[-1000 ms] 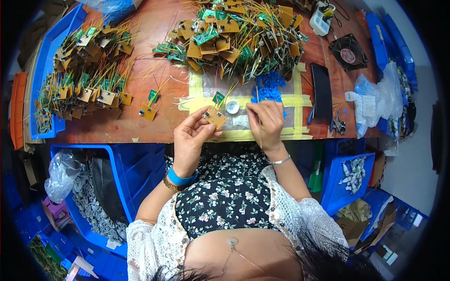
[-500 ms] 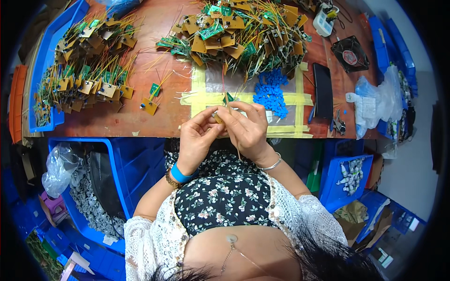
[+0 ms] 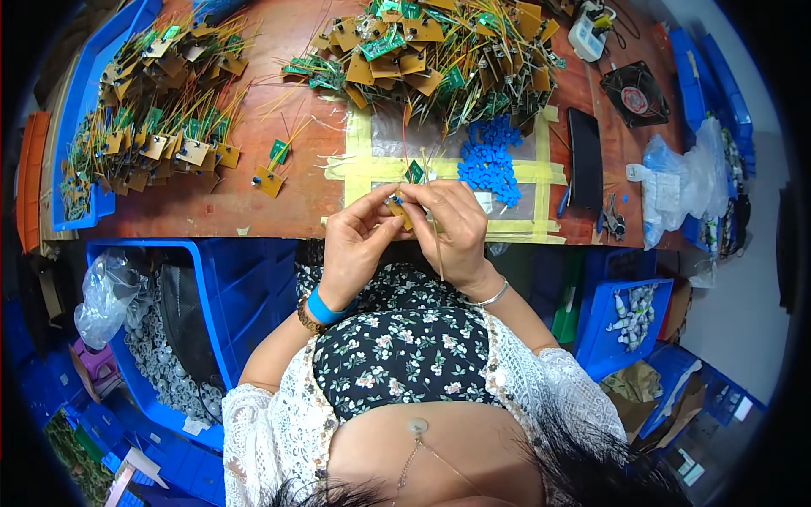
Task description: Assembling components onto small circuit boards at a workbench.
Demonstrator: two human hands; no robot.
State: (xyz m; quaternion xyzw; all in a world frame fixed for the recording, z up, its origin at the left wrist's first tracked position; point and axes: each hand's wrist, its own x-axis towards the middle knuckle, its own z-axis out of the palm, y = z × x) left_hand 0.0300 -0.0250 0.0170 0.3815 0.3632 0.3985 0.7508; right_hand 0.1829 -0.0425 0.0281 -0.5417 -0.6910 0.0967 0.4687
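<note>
Head view, frame centre: left hand (image 3: 359,245) pinches the board (image 3: 400,215); right hand (image 3: 454,230), fingers closed on the stick (image 3: 438,253), adjoins it. Uneven pressure could slip the board; snagging the upper-centre pile (image 3: 431,59) could strain the red wire (image 3: 405,135).

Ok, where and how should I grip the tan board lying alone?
Probably by its near right edge, from the person's side: that edge of the tan board looks bare, while a small part sits at its left corner and the green board lies beyond its far side.

No legible text or numbers
</note>
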